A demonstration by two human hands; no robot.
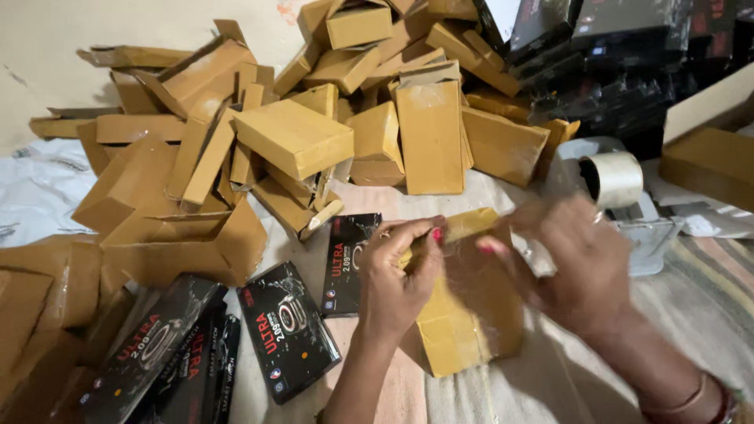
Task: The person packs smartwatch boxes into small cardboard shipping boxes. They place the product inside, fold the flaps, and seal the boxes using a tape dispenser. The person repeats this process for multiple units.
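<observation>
On the cloth, centre-right | brown cardboard box (463, 314) grasped by left hand (400, 275) at its top flap | right hand (573, 263) blurred, grip unclear | tape roll (613, 179) just behind | black product boxes (287, 330) to the left

Floor w/ prob. striped cloth (707, 290): brown cardboard boxes (294, 137), black boxes (287, 330), tape roll (614, 177).

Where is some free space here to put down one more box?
Free cloth lies at bottom right, below the tape roll and right of the held box. The floor at top left is bare too. The brown box pile and black boxes crowd the rest.
</observation>
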